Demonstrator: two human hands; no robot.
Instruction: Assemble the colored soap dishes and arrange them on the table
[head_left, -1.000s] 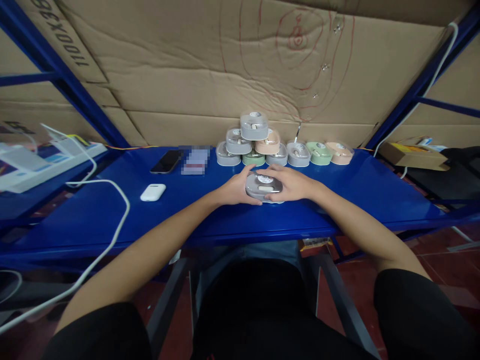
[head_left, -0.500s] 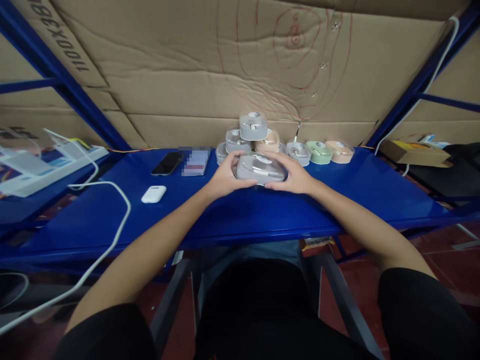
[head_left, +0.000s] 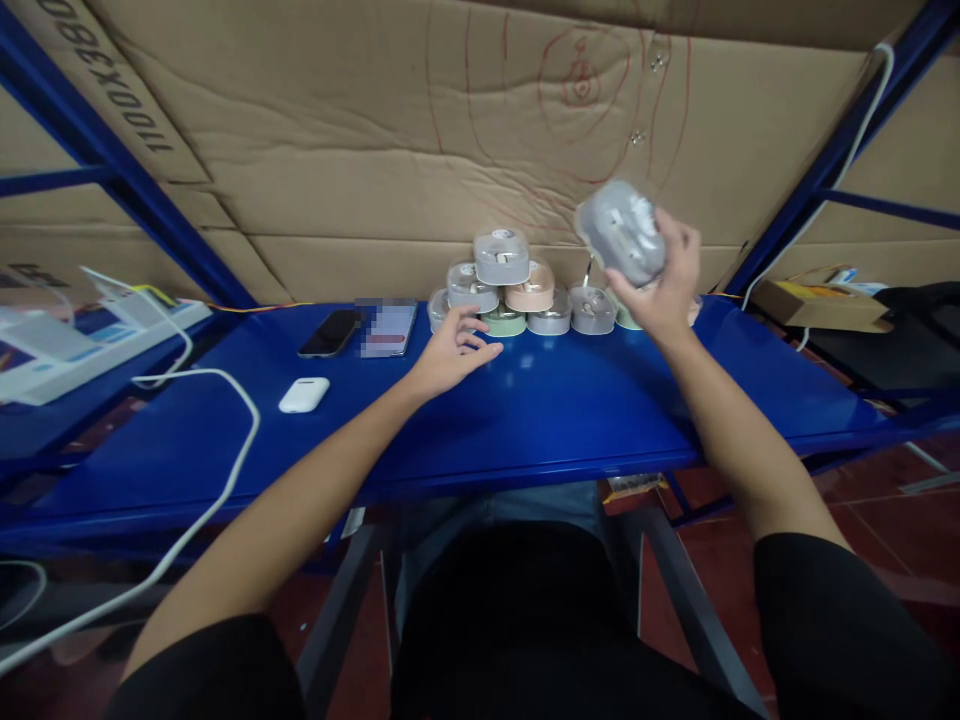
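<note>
My right hand (head_left: 667, 275) grips a grey box with a clear lid (head_left: 621, 232), raised and tilted above the right end of a row of similar boxes. Over the blue table my left hand (head_left: 454, 352) is empty, its fingers apart and slightly curled, just in front of the stack. That stack has a grey box (head_left: 502, 258) on top, resting on another grey box (head_left: 471, 287) and a peach box (head_left: 530, 288). A green box (head_left: 504, 322) and grey boxes form the bottom row. Farther right stands a grey box (head_left: 593, 310), beside a green box (head_left: 626, 316) partly behind my right hand.
Left on the blue table (head_left: 555, 420) lie a black phone (head_left: 328, 333), a second phone (head_left: 393, 330) and a white earbud case (head_left: 304, 394). A white cable (head_left: 244, 420) crosses the left side. Cardboard (head_left: 337, 150) rises behind; a carton (head_left: 821, 303) sits right.
Both hands held the grey box low before the stack. My left hand has let go, and my right hand has carried the box up and right, tilting it.
</note>
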